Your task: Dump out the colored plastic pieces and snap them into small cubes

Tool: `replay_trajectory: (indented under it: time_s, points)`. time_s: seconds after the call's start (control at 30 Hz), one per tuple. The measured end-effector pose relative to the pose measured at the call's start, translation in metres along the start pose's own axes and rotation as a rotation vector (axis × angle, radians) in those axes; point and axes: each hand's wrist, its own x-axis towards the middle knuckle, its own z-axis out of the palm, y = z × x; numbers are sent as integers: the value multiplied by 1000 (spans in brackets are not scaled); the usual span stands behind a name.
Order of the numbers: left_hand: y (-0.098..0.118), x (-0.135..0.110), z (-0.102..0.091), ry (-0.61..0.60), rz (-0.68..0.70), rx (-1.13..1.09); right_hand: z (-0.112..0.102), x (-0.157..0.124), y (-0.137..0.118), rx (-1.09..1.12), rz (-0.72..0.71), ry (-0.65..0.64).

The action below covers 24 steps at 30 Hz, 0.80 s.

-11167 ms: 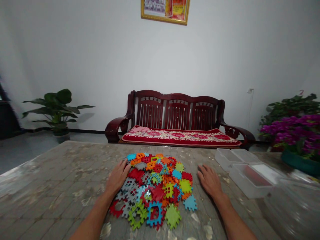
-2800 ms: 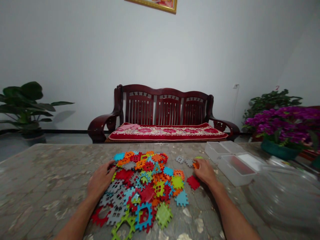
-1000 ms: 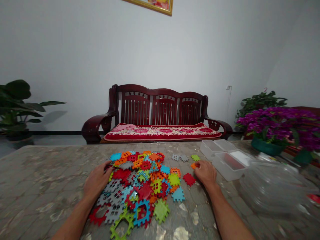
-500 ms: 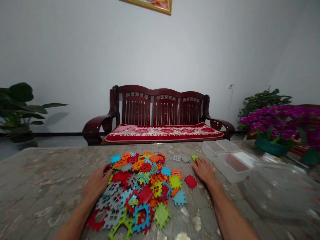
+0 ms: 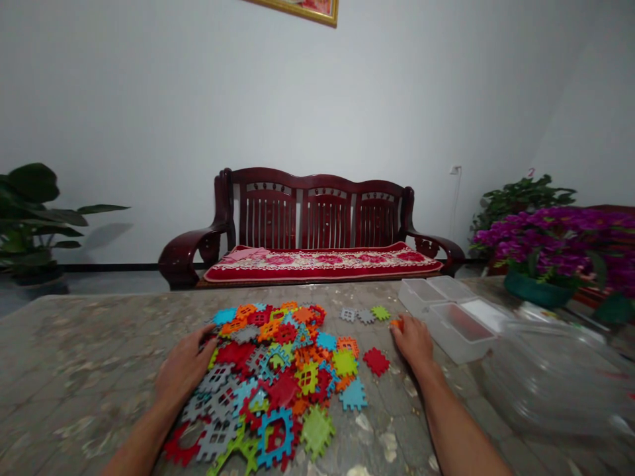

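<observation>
A heap of interlocking plastic tiles (image 5: 282, 389) with toothed edges, in red, orange, blue, green and grey, lies on the table before me. At the heap's left edge rests my left hand (image 5: 183, 363), its fingers apart and their tips against the outer tiles; I see nothing held in it. To the right, my right hand (image 5: 415, 340) pinches a small orange tile (image 5: 397, 324), mostly covered by the fingers. Just left of that hand sit a green tile (image 5: 380, 313) and two grey tiles (image 5: 366, 316) in a short row. A red tile (image 5: 376, 361) lies nearer to me.
Clear plastic boxes (image 5: 459, 334) and a large transparent lid or container (image 5: 555, 377) stand at the right. Behind them is a green pot (image 5: 530, 289) with purple flowers. A wooden bench (image 5: 325, 215) with a red cover is beyond the patterned table (image 5: 89, 370).
My right hand has drawn slightly away from the green tile, which now shows fully at the end of the row. The orange tile is in its fingers. My left hand has barely moved.
</observation>
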Motion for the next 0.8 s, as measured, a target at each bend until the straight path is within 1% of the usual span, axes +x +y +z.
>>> replay_trajectory:
  time_s: [0.13,0.2,0.27,0.37,0.43,0.57,0.67,0.8]
  points:
    - [-2,0,2,-2,3,-2,4,7,3,40,7,101]
    - [-4,0,3,-4,1,0,3,7,3,46,-7,122]
    - [-5,1,4,-7,6,1,2,4,3,47,-34,100]
    - [-4,1,3,-2,10,2,1,1,2,33,-75,25]
    - [-2,0,1,0,-4,8,3,2,2,24,-104,0]
    - [1,-2,0,-7,-12,14,9,6,2,56,-157,24]
    - [0,-1,1,5,-7,14,10,7,-1,72,-209,44]
    - [-4,1,4,-9,6,6,7,5,-14,70,-321,0]
